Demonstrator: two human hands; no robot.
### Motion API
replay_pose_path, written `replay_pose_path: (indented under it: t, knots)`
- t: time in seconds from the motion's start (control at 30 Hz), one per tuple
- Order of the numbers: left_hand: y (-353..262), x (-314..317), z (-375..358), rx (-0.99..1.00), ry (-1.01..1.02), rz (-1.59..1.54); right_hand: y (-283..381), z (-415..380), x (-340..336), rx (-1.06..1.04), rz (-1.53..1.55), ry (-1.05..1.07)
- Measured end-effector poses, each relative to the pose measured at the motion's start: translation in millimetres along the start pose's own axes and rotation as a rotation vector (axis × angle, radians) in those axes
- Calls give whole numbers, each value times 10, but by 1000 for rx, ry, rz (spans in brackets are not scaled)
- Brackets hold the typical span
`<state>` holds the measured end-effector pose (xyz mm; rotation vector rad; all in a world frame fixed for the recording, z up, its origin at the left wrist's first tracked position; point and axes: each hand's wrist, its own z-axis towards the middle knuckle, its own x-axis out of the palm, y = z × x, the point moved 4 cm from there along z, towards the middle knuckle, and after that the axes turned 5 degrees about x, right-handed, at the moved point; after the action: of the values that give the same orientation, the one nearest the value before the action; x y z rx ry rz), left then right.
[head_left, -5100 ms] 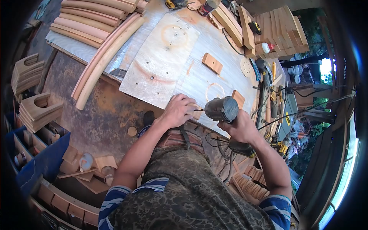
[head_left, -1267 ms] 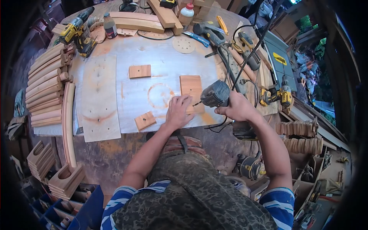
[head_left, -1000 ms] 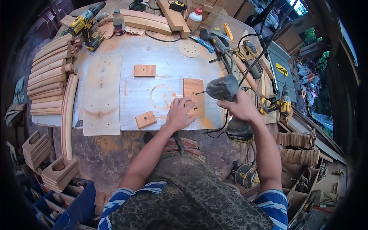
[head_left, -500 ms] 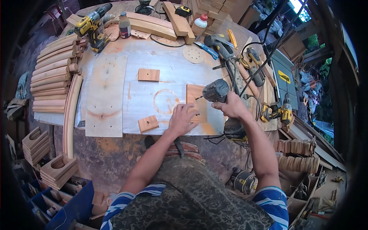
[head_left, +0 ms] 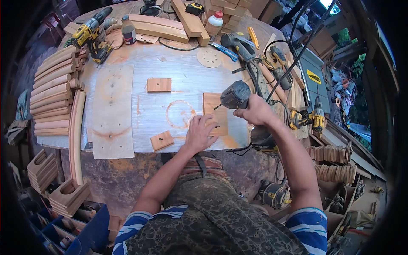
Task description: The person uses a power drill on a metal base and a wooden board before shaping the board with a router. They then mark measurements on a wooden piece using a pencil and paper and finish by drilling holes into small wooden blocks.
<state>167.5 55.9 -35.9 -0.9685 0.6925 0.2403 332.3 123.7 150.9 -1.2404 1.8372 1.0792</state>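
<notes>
My right hand (head_left: 258,109) is wrapped around the grip of a dark cordless impact driver (head_left: 236,94). The driver's thin bit points down and left, over the upper part of a flat wooden board (head_left: 220,115). My left hand (head_left: 199,132) rests on the left side of that board with fingers spread. A dark screw (head_left: 217,126) shows on the board just right of these fingers. To the left lies a small wooden block (head_left: 162,141) with a dark screw in its middle. Farther back is another small block (head_left: 159,85) with a hole at its centre.
Rounded wooden slats (head_left: 53,93) are stacked at the left, beside a thin drilled panel (head_left: 112,110). A yellow drill (head_left: 91,36), a bottle (head_left: 128,30) and a glue bottle (head_left: 214,22) stand at the back. Corded tools (head_left: 240,46) and another drill (head_left: 312,119) lie right.
The view has shifted slightly, and the driver sits a little farther left and higher in it. Both hands keep their grip and place at the board.
</notes>
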Motion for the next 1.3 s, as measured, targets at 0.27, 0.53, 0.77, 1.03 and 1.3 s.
replay_pose_path:
  t: [0.27, 0.53, 0.77, 1.03, 1.3]
  knots:
    - [-7, -20, 10, -11, 10, -8, -4, -35, -202, 78, -58, 84]
    - [11, -35, -36, 4, -57, 6, 694, -131, -371, -247, 115, -52]
    - [60, -6, -52, -11, -58, 8, 1743, 601, 276, -332, -80, 36]
    - [66, -10, -52, -68, 33, -1, 2087, 976, 390, -266, -79, 119]
    - [71, -21, -42, -30, -6, 12, 2058, 1001, 317, -259, -20, 169]
